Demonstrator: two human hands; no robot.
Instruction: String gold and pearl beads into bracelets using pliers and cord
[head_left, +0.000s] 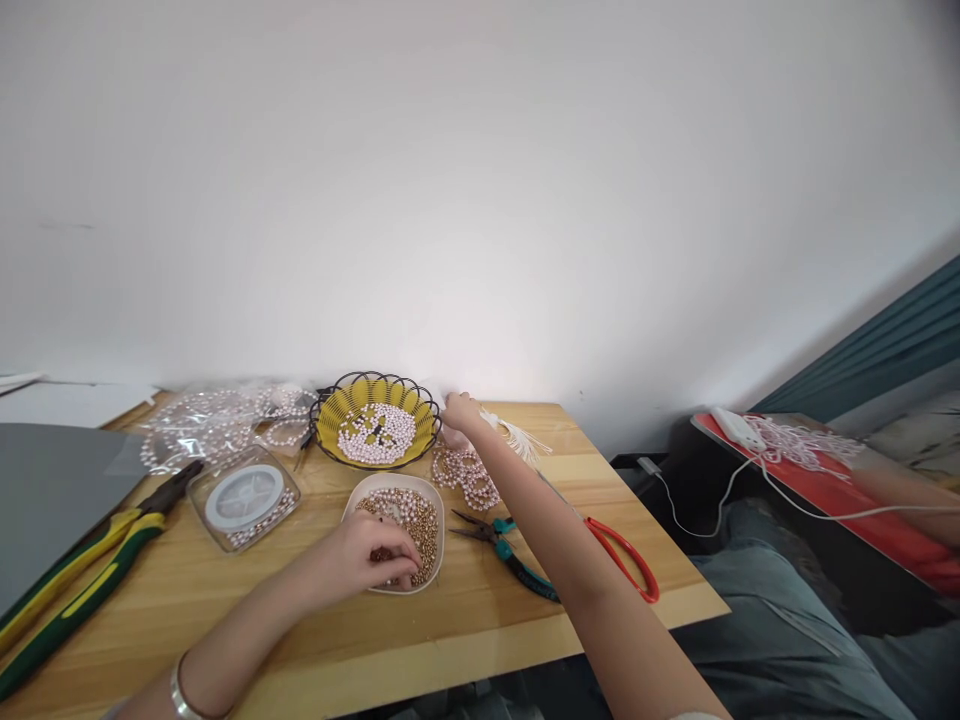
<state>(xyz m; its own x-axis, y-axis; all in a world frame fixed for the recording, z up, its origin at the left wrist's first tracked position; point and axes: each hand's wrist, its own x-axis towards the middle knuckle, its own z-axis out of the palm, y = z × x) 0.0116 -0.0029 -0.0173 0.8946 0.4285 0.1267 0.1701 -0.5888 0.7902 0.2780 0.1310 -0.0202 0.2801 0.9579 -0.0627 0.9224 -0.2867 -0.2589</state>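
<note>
My left hand (382, 552), with a silver bangle (180, 690) on its wrist, reaches into a white bowl (442, 530) of gold and pink beads (420, 515). Its fingers are curled and pressed together; any bead between them is too small to make out. Stretched forward, my right hand (461, 412) is closed beside the right rim of a yellow basket (328, 430) with black wire edging. What its fingers hold is hidden. Loose pale pink beads (379, 435) lie in that basket. Pink bead strands (469, 472) and a cream tassel (519, 440) lie by my right forearm.
Teal-handled pliers (510, 550) and a red-handled tool (626, 560) lie near my right arm. On the left are a clear box (244, 500) with a spool, green-yellow pliers (97, 570) and bagged beads (202, 425). A person's arm (911, 490) rests by a red surface (847, 510).
</note>
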